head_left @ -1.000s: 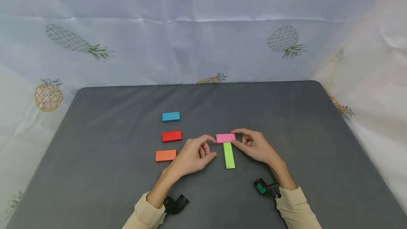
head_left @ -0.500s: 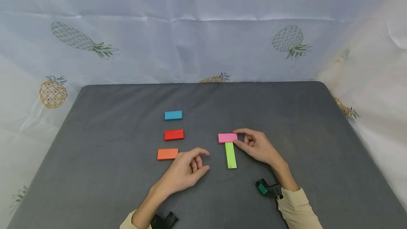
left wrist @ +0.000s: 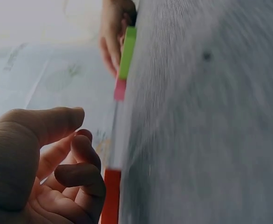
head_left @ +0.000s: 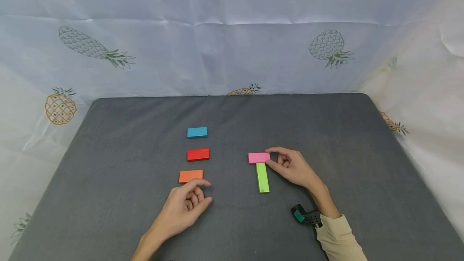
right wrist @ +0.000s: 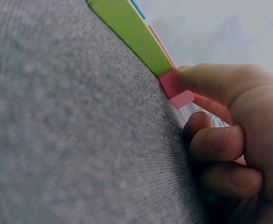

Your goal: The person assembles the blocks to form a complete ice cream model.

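My right hand [head_left: 290, 166] pinches the right end of a pink block [head_left: 256, 158], thumb on the near edge and index finger on the far edge. A lime green block [head_left: 262, 178] lies lengthwise below the pink one, its far end at the pink block's near side, so the two form a T. In the right wrist view the pink block [right wrist: 170, 84] sits at the end of the green block [right wrist: 132, 37]. My left hand [head_left: 181, 208] holds nothing, fingers loosely bent, just in front of an orange block [head_left: 190, 175] and partly overlapping its near edge.
Behind the orange block, a red block [head_left: 197, 154] and a blue block [head_left: 197, 132] lie in a column on the dark grey tabletop [head_left: 326, 120]. A pineapple-printed white cloth [head_left: 217, 59] hangs behind. A black wrist mount [head_left: 306, 216] sits at my right wrist.
My left hand has drawn back from beside the pink block, moving left and toward me to the orange block. The right hand and the blocks stay in place.
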{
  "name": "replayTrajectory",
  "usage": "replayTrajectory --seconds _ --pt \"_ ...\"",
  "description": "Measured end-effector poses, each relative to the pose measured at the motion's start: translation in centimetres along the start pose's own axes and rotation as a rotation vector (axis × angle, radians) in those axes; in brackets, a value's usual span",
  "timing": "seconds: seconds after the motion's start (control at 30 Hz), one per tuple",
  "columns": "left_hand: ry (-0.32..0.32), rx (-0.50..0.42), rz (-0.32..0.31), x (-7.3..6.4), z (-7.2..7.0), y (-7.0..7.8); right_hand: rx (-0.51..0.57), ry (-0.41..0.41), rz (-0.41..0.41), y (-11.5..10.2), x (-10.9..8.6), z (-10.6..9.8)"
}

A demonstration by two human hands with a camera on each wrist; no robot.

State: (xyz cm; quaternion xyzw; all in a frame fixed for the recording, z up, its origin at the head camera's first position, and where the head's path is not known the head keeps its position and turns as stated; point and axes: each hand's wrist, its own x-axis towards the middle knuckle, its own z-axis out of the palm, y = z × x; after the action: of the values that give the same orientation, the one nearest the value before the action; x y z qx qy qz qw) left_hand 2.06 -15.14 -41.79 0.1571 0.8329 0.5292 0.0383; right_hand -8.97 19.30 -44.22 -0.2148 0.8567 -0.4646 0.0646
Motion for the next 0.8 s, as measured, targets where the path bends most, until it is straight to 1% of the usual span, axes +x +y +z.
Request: replayTrajectory --seconds 0.1,0.27,0.43,0.53,0.63,0.8 --pt "0.048 0.023 0.004 -0.7 -0.9 -0.4 -0.002 -0.002 0.012 0.0 0.0 0.0" --pt "0.097 0.049 -0.043 -1.5 -2.3 -1.1 0.001 -0.009 0.023 -0.1 0.0 0.0" --pt "0.142 0.095 -0.077 -1.8 -3.8 -1.5 0.006 -0.011 0.029 0.0 0.0 0.0" --pt "0.171 0.115 -0.087 -1.9 -4.5 -1.7 0.005 -0.005 0.014 0.0 0.0 0.0" --pt "0.184 0.124 -0.083 -1.9 -5.0 -1.9 0.007 0.005 -0.018 0.2 0.0 0.0" --pt "0.166 0.137 -0.065 -1.8 -5.5 -2.4 0.010 0.013 -0.050 0.3 0.0 0.0"
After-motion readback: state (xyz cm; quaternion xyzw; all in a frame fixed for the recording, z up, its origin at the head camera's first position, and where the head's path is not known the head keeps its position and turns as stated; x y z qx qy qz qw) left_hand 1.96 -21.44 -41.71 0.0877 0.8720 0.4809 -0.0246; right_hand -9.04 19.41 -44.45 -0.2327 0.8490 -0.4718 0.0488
